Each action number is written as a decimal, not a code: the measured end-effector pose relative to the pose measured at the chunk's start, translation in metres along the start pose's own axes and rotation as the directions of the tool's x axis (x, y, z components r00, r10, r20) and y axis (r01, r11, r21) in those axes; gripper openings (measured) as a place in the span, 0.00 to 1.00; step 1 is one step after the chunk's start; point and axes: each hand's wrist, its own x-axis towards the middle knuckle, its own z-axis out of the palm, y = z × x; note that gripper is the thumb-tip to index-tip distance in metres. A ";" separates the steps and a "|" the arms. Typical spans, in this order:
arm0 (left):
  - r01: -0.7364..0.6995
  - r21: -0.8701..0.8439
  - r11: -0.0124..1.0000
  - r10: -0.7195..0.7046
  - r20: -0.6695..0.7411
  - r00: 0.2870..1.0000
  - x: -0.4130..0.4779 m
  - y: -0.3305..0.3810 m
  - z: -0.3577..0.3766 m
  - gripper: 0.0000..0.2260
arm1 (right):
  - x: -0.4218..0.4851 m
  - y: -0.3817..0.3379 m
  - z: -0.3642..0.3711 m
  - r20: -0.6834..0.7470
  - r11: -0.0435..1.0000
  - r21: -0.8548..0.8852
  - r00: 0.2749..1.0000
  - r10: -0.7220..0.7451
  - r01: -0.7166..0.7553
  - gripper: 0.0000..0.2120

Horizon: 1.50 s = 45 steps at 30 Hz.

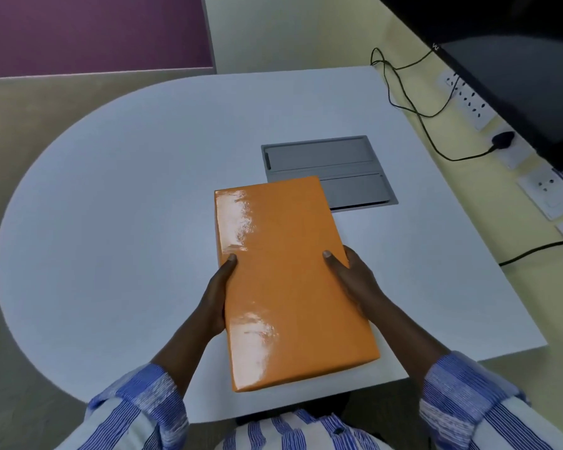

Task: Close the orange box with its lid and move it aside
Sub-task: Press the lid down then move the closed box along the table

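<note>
**A:** so what's on the counter [111,206] right now?

**B:** one orange box [283,280], glossy top, looks closed, can't make out a lid seam tbh. Two hands on it: left hand [216,297] wrapped on the left long side, right hand [355,280] on the right side, thumbs on top. Each grip is clamped onto the box.

**A:** anything else around?

**B:** one grey hatch [348,170] sunk into the counter just beyond the grip, the box's far corner overlaps it. Further off to the right, one dark monitor [517,86], two black cables [416,108] and a few wall sockets [468,99].
</note>
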 end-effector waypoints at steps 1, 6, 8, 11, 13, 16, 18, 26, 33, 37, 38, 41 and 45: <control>-0.001 -0.014 1.000 0.001 0.015 1.000 0.003 -0.006 0.014 0.27 | 0.001 0.003 -0.015 -0.019 1.000 -0.015 1.000 -0.012 0.011 0.35; 0.017 -0.066 0.998 -0.012 0.079 0.997 0.033 -0.041 0.101 0.29 | 0.007 0.025 -0.100 -0.136 0.999 -0.046 0.990 -0.032 0.026 0.34; 0.029 -0.056 0.998 -0.023 0.096 0.995 0.049 -0.057 0.135 0.29 | 0.012 0.037 -0.135 -0.168 0.999 -0.053 0.986 -0.019 0.010 0.34; 0.046 -0.025 0.999 -0.042 0.116 0.992 0.070 -0.081 0.182 0.29 | 0.020 0.058 -0.185 -0.200 0.998 -0.062 0.980 0.007 -0.020 0.36; 0.044 0.019 0.999 -0.046 0.127 0.991 0.082 -0.094 0.210 0.30 | 0.026 0.072 -0.215 -0.214 0.997 -0.067 0.976 0.030 -0.046 0.37; 0.044 0.059 0.997 -0.053 0.155 0.986 0.096 -0.110 0.247 0.29 | 0.036 0.091 -0.250 -0.215 0.996 -0.049 0.975 0.056 -0.069 0.38; 0.041 0.072 0.997 -0.053 0.171 0.984 0.104 -0.118 0.265 0.27 | 0.044 0.103 -0.268 -0.219 0.995 -0.060 0.974 0.063 -0.078 0.38; 0.000 0.135 0.991 -0.023 0.173 0.985 0.120 -0.125 0.294 0.25 | 0.064 0.122 -0.283 -0.325 0.905 -0.421 0.942 -0.090 -0.059 0.41; 0.007 0.230 0.973 -0.030 0.096 0.995 0.123 -0.138 0.327 0.22 | 0.048 0.114 -0.230 -0.053 0.587 -0.770 0.893 -0.447 0.249 0.37; -0.003 0.262 0.965 -0.023 0.098 0.995 0.127 -0.149 0.353 0.19 | 0.050 0.130 -0.241 -0.071 0.543 -0.817 0.900 -0.430 0.194 0.36; -0.002 0.269 0.963 -0.024 0.096 0.995 0.128 -0.152 0.358 0.19 | 0.050 0.133 -0.247 -0.076 0.537 -0.823 0.901 -0.427 0.185 0.36; 0.011 0.286 0.958 -0.036 0.081 0.996 0.131 -0.157 0.375 0.23 | 0.052 0.140 -0.263 -0.092 0.535 -0.829 0.905 -0.415 0.161 0.36; 0.041 0.302 0.952 -0.067 0.075 0.995 0.134 -0.163 0.393 0.32 | 0.053 0.147 -0.279 -0.105 0.532 -0.835 0.910 -0.401 0.138 0.36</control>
